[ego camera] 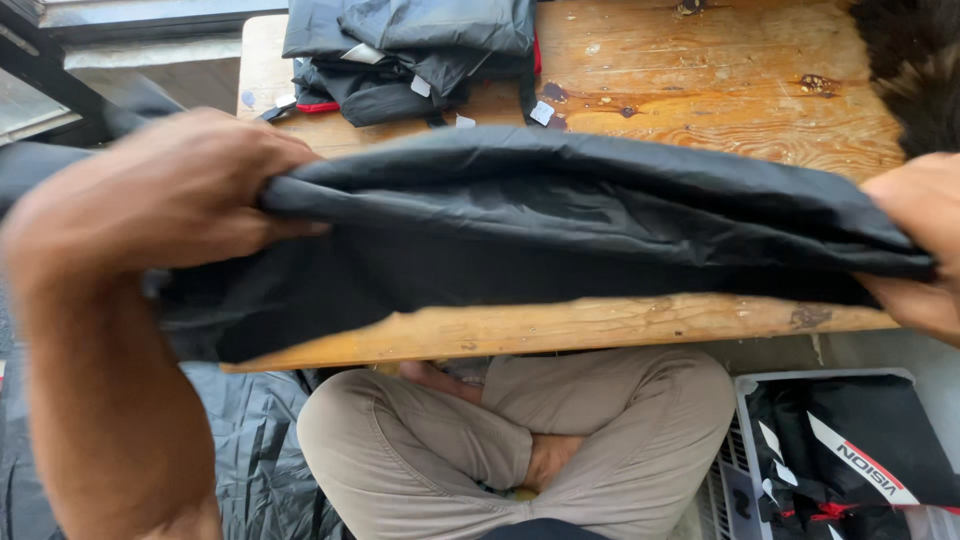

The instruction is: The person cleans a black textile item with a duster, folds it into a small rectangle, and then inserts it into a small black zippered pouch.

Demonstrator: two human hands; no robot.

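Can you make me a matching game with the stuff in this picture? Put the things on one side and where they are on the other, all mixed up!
Things:
1. black cloth
2. pile of folded dark clothes
3. grey crate
4. wooden table

Places:
A. on the floor, lower right
B. stretched between the left hand and right hand
C. under everything
D. far edge of the table

Pairs: 1-B, 2-D, 3-A, 4-C

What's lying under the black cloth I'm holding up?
Under the black cloth, a wooden table shows beyond and along its near edge; the part directly beneath is covered.
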